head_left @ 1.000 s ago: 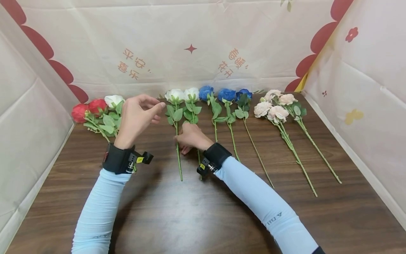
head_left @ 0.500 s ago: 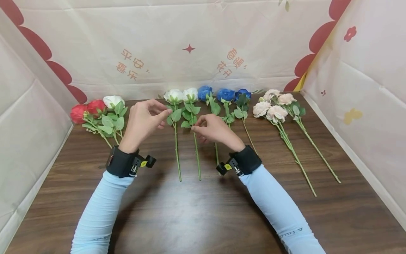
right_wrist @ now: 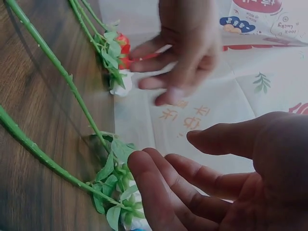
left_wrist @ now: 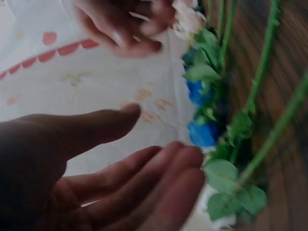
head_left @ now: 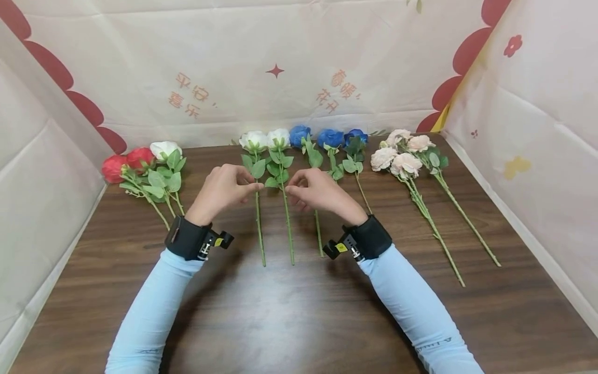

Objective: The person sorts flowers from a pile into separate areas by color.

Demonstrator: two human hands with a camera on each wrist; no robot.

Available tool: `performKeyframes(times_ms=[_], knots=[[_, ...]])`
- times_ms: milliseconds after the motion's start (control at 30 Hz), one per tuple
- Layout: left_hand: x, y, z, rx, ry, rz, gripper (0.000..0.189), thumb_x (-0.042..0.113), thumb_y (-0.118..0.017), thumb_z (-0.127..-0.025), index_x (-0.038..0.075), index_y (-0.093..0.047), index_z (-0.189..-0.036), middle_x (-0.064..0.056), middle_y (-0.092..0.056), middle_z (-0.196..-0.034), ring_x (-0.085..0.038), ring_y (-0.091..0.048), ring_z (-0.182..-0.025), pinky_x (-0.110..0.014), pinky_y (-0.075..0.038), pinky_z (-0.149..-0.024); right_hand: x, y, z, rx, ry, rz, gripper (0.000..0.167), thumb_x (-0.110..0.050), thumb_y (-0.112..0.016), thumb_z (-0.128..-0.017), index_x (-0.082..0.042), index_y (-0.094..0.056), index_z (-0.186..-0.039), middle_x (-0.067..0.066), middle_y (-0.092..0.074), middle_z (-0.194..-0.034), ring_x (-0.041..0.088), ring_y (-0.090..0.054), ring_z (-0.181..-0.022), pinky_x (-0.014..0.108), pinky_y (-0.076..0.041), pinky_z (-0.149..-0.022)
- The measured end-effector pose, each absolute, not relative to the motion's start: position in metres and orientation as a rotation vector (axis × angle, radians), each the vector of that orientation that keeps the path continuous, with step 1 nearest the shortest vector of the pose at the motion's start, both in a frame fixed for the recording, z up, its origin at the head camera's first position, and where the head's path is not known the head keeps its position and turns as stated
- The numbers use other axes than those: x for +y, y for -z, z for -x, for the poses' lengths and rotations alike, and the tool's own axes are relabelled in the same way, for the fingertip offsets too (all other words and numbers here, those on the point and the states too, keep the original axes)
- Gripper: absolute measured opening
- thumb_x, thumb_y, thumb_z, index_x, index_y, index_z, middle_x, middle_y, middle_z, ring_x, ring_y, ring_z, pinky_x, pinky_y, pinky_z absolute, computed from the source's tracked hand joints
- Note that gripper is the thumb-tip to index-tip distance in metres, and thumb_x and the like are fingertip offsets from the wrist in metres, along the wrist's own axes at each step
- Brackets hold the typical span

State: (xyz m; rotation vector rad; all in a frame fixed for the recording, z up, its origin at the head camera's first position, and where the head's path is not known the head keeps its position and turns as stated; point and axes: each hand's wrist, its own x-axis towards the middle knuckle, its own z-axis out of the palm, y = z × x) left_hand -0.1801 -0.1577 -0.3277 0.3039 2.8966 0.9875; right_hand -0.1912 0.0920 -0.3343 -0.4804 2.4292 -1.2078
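Observation:
Two white roses, the left one (head_left: 254, 141) and the right one (head_left: 279, 138), lie side by side with green stems toward me. My left hand (head_left: 223, 191) hovers by the left rose's stem. Just right of the other stem is my right hand (head_left: 321, 192), partly covering blue-rose stems. Thumb and fingers are apart on both hands, with nothing between them, as the left wrist view shows for the left hand (left_wrist: 130, 187) and the right wrist view for the right hand (right_wrist: 207, 183). Whether fingertips touch the stems is unclear.
At left lie red roses (head_left: 114, 169) and another white rose (head_left: 165, 149). Blue roses (head_left: 330, 138) lie right of the white pair, then pale pink flowers (head_left: 405, 164). Patterned cloth walls (head_left: 224, 52) enclose the wooden table (head_left: 280, 322) at back and sides.
My right hand has come off the right white rose's stem and shifted right. My left hand has moved down and right, closer to the left white rose's stem. The flowers lie as before.

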Motion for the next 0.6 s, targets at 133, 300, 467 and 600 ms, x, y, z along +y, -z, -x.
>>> performKeyframes(times_ms=[133,300,467,600], knots=[[-0.179,0.333,0.19,3.039,-0.722,-0.198,0.032,0.04,-0.075,-0.094,0.009,-0.079,-0.098,-0.015,-0.079,-0.091,-0.03,-0.073,-0.074,-0.042,-0.054,-0.065,0.093,0.334,0.192,2.431,1.235,0.441,0.024,-0.026,-0.059,-0.106,-0.007,-0.067,-0.119,0.022,-0.076,-0.107,0.042,-0.074,-0.091,0.049,-0.063,-0.077],[-0.219,0.339,0.199,3.252,-0.429,0.056,0.037,0.032,-0.077,-0.089,0.0,-0.067,-0.075,-0.026,-0.072,-0.085,-0.046,-0.069,-0.076,-0.053,-0.05,-0.056,0.093,0.334,0.192,2.418,1.246,0.429,0.024,-0.026,-0.059,-0.106,-0.007,-0.066,-0.119,0.023,-0.076,-0.108,0.043,-0.073,-0.093,0.051,-0.063,-0.079],[-0.259,0.347,0.206,3.166,-0.345,0.335,0.041,0.026,-0.075,-0.087,-0.012,-0.069,-0.101,-0.039,-0.068,-0.105,-0.056,-0.067,-0.093,-0.061,-0.054,-0.065,0.091,0.334,0.192,2.416,1.23,0.434,0.025,-0.027,-0.059,-0.106,-0.007,-0.065,-0.121,0.024,-0.075,-0.107,0.042,-0.073,-0.094,0.052,-0.063,-0.08],[-0.276,0.356,0.21,3.049,-0.329,0.416,0.052,0.028,-0.073,-0.088,-0.014,-0.065,-0.116,-0.042,-0.064,-0.117,-0.057,-0.064,-0.106,-0.063,-0.055,-0.077,0.09,0.334,0.193,2.43,1.208,0.423,0.025,-0.028,-0.059,-0.106,-0.008,-0.065,-0.121,0.023,-0.075,-0.106,0.043,-0.073,-0.094,0.052,-0.063,-0.08]])
